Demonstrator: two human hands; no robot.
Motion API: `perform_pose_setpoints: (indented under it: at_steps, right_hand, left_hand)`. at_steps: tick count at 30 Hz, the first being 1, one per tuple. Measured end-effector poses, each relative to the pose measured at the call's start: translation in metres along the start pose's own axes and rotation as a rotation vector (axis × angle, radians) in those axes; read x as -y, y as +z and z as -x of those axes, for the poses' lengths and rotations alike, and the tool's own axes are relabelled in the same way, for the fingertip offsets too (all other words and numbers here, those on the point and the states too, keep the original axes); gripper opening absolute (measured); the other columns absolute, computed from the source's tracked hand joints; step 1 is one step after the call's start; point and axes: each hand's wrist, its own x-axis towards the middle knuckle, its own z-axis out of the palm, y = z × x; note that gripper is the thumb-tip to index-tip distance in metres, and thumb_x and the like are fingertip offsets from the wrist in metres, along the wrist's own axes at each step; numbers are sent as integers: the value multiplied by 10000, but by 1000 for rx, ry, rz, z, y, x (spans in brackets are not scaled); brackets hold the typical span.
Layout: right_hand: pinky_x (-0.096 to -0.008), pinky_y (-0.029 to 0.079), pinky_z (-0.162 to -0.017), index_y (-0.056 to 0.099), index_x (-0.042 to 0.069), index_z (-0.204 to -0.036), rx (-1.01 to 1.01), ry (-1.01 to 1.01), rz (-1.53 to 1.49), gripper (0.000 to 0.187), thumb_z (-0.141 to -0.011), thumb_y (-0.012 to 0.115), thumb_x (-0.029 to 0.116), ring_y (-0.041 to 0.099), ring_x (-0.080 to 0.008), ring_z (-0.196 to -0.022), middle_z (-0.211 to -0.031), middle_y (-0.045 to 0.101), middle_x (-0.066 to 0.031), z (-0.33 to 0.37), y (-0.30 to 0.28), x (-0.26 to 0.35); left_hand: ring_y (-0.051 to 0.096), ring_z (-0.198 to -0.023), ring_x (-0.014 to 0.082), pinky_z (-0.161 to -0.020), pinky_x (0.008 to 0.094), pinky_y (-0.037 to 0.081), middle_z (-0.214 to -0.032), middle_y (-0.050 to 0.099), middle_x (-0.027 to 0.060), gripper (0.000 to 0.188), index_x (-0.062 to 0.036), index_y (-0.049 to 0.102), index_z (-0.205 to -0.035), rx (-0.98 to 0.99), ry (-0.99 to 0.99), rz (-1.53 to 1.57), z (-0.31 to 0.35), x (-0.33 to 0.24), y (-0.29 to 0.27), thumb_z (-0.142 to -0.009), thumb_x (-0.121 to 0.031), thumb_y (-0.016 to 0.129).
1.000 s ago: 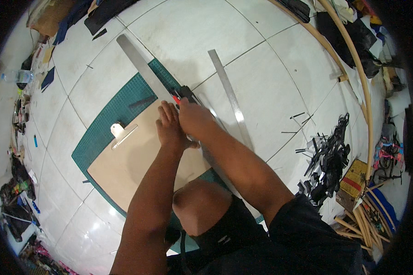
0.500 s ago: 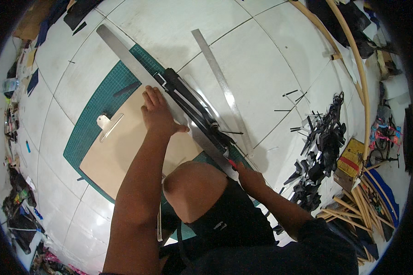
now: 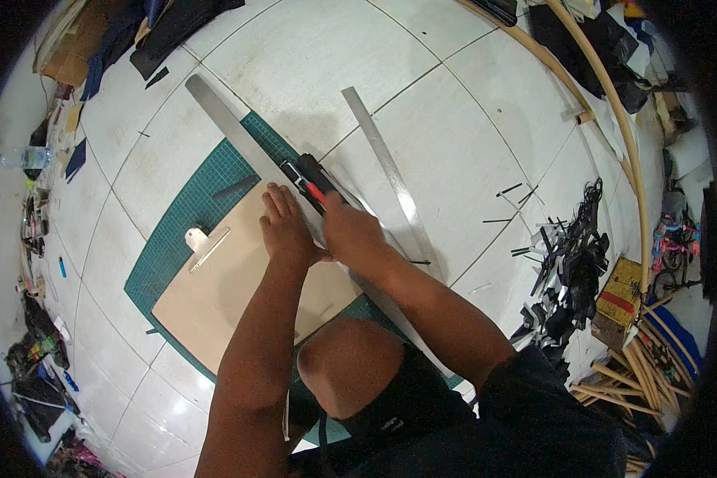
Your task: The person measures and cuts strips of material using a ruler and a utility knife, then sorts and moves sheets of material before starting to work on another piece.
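Note:
A long metal ruler (image 3: 227,115) lies slantwise over a green cutting mat (image 3: 159,239) and along the edge of a tan clipboard (image 3: 207,299). My left hand (image 3: 287,231) lies flat on the clipboard and ruler, fingers stretched out, holding nothing. Folded black material (image 3: 317,170) runs along the ruler's right side. Closed around a red cutter knife (image 3: 316,193), my right hand (image 3: 357,233) is over the black material beside the ruler, close to my left hand. The blade's tip cannot be made out. A small dark strip (image 3: 235,188) rests on the mat.
A second metal ruler (image 3: 386,163) lies on the white tiled floor to the right. Beyond it are a heap of black scraps (image 3: 570,279), a yellow box (image 3: 617,295) and bundled wooden sticks (image 3: 641,366). A plastic bottle (image 3: 25,158) and clutter line the left.
My right hand with the cutter knife has moved up along the ruler, from its near end to beside my left hand. My left hand stays on the ruler; the whole view has shifted slightly.

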Motion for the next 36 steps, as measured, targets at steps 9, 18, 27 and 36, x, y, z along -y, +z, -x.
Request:
perform_pose_setpoints:
  at_steps: [9,18,27,36]
  right_hand:
    - [-524,542,-756,468,-33,-1082,6,-34,-1,238,-937,478,156,697,-422,-838,-881,692,-260,-40,2,31]
    - [-549,549,-744,479,1,-1146,109,-33,22,286,-947,505,205,695,-439,-837,-899,693,-260,35,8,-31]
    - [-579,492,-745,434,12,-1137,433,316,30,210,-993,402,161,675,-444,-868,-945,675,-263,225,-7,-105]
    - [-566,510,-757,453,13,-1140,245,209,-37,290,-993,445,262,670,-445,-873,-952,665,-260,124,-11,-67]
  left_hand:
    - [193,-1467,408,-1070,434,383,-1589,122,282,1527,49,131,-1525,-12,28,56,-1,1,0,-424,-730,846]
    - [170,-1480,408,-1079,429,371,-1588,125,295,1557,78,129,-1523,30,28,-11,0,-3,-4,-404,-727,854]
    - [158,-1485,411,-1101,414,357,-1591,81,299,1566,113,91,-1508,49,27,77,8,-4,-13,-420,-697,873]
    - [187,-1468,436,-1087,486,380,-1579,100,318,1606,111,116,-1500,-20,36,149,6,7,-4,-341,-686,891]
